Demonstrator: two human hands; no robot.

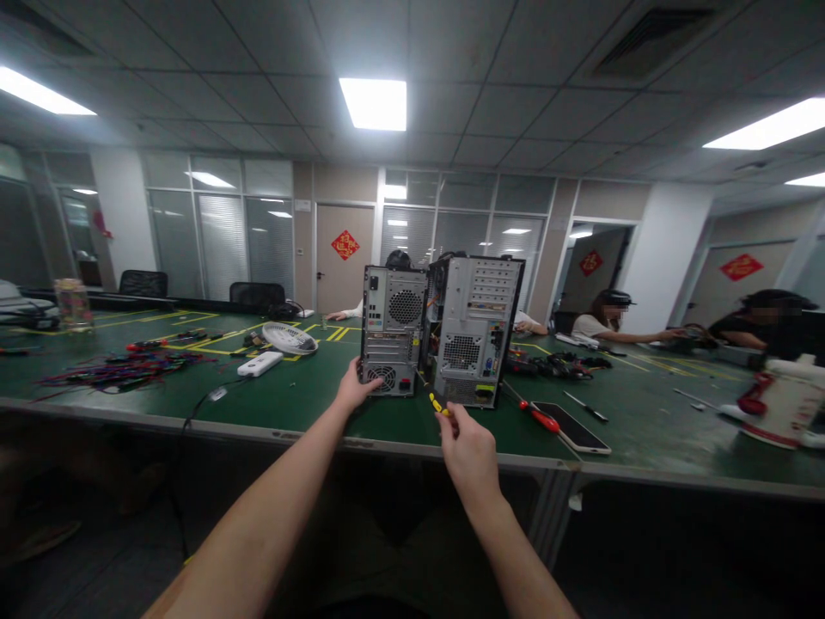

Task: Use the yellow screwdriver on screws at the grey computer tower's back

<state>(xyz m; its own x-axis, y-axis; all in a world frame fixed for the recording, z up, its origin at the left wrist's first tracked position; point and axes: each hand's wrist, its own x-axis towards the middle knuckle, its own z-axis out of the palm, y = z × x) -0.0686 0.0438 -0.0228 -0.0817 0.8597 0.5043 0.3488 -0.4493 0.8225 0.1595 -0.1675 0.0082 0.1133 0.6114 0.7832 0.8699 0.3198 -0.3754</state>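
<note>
Two desktop computer cases stand upright side by side on the green table, their rear panels facing me. My left hand (353,389) grips the lower left corner of the smaller computer case (394,344), thumb on the rear panel near the lower fan grille; its other fingers are mostly hidden along the side. In my right hand (469,443), closed at the fingertips, is a screwdriver (439,404) with a yellow and black handle. Its shaft points up and left at the gap between the cases; where the tip ends I cannot make out. The larger computer case (461,320) is just behind that hand.
Right of the cases lie a red-handled screwdriver (545,418), a phone (572,428) and a cable pile (554,364). A white jug (781,404) stands far right. On the left are a power strip (259,364), a white round fan cover (290,339) and coloured wires (122,371). Other people sit across the table.
</note>
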